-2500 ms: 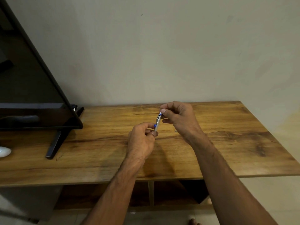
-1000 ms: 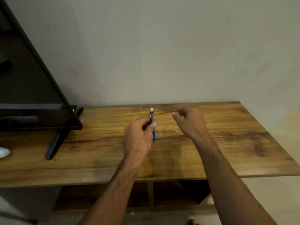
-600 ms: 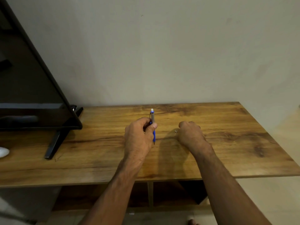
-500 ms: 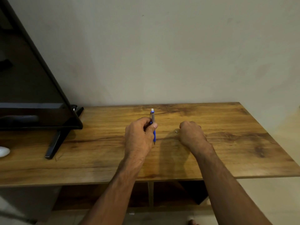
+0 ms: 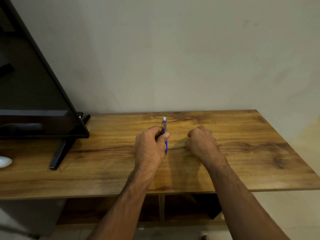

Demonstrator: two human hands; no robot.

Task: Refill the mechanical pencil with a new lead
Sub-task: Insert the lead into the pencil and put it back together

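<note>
My left hand point(image 5: 152, 146) grips a blue mechanical pencil point(image 5: 164, 129) and holds it upright over the middle of the wooden table point(image 5: 251, 153). The pencil's white eraser end points up, and its tip shows below my fist. My right hand point(image 5: 201, 141) rests knuckles-up on the table just right of the pencil, apart from it, with the fingers curled down onto the wood. Anything under or between those fingertips is hidden. No loose lead is visible.
A black TV screen point(image 5: 34, 101) on a slanted stand leg point(image 5: 59, 153) fills the left of the table. A white rounded object point(image 5: 4, 161) lies at the far left edge. The wall runs close behind the table, and open shelves sit below the front edge.
My right hand let go of the pencil's top and dropped to the table on the right, covering a small pale speck. My left hand turned the pencil upright and holds it still.
</note>
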